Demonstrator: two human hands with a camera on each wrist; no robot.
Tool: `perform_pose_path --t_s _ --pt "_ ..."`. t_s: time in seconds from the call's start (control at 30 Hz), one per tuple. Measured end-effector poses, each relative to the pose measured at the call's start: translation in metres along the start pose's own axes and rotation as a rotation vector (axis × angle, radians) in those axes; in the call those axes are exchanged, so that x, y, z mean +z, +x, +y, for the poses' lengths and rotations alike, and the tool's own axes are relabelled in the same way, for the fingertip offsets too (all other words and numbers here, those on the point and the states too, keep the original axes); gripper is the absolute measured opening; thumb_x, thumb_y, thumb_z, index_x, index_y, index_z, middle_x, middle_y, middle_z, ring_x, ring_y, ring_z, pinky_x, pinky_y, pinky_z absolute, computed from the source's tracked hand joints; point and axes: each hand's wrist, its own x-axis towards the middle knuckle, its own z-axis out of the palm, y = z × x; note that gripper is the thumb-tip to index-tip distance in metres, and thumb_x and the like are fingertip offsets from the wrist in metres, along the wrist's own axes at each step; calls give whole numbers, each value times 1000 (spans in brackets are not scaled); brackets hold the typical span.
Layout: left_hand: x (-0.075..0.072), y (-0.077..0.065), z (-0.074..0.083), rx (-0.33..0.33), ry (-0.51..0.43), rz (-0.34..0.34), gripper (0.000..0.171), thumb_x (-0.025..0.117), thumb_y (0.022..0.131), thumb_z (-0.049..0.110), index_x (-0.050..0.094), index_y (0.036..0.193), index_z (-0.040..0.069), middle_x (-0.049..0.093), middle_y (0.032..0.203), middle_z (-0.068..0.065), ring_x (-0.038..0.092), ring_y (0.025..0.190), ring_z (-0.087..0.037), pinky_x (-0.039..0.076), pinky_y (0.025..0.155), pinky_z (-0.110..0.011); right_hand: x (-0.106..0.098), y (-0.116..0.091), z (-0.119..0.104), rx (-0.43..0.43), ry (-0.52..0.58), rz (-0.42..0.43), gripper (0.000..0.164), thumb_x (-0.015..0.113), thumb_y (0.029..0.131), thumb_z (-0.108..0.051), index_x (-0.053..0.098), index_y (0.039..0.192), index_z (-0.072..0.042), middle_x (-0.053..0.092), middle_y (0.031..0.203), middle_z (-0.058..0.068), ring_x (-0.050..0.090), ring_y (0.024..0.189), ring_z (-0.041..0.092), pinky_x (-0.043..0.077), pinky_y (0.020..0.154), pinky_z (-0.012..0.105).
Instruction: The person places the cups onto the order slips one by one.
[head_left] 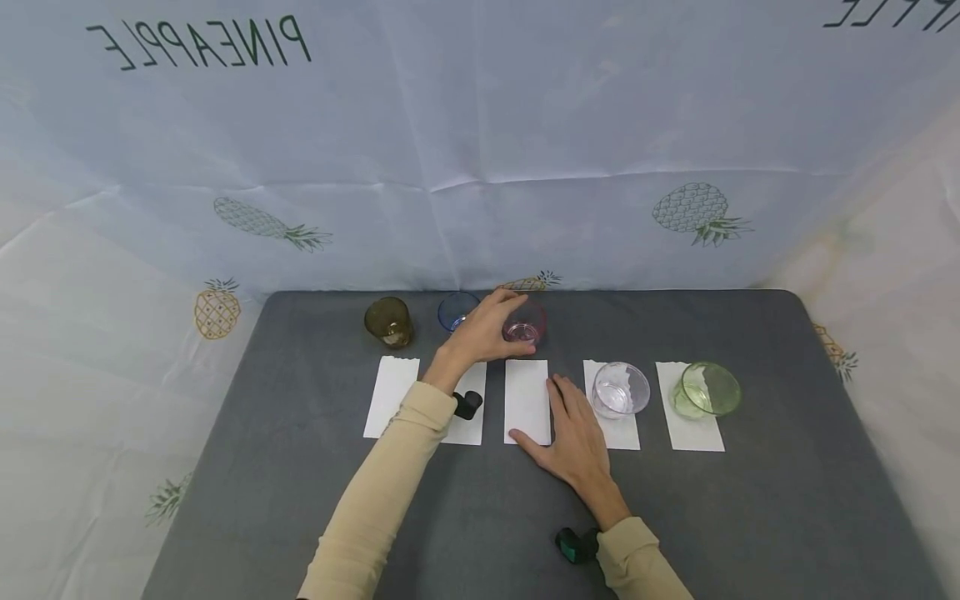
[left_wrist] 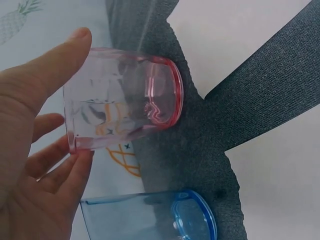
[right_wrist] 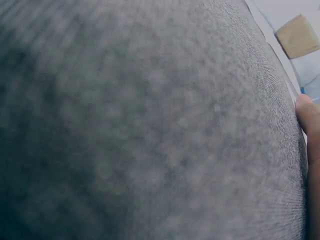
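My left hand (head_left: 482, 329) is at the back of the table, its thumb and fingers on either side of a clear pink glass (head_left: 527, 325). The left wrist view has the thumb along one side of this pink glass (left_wrist: 125, 100) and fingertips at its rim on the other. A blue glass (head_left: 456, 310) stands beside it, partly behind the hand. My right hand (head_left: 576, 437) rests with extended fingers at the right edge of the middle white paper (head_left: 527, 402). In the right wrist view, mostly blurred grey cloth and one finger (right_wrist: 310, 117) show.
An amber-brown glass (head_left: 388, 322) stands at the back left. A clear glass (head_left: 621, 390) and a green glass (head_left: 707, 390) stand on papers to the right. Two more papers lie left, one partly under the left wrist. A pineapple-print curtain (head_left: 480, 108) hangs behind the grey table (head_left: 787, 500).
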Motion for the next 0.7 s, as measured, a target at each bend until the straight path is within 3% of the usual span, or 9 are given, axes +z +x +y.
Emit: perform_pose_path --t_s 0.7 --pt "1 1 2 -47 44 4 87 80 89 41 40 156 4 41 158 -20 46 145 -37 45 115 -50 0 0 -1 8 -7 -16 103 80 73 -64 50 148 0 51 150 21 51 139 39 42 117 52"
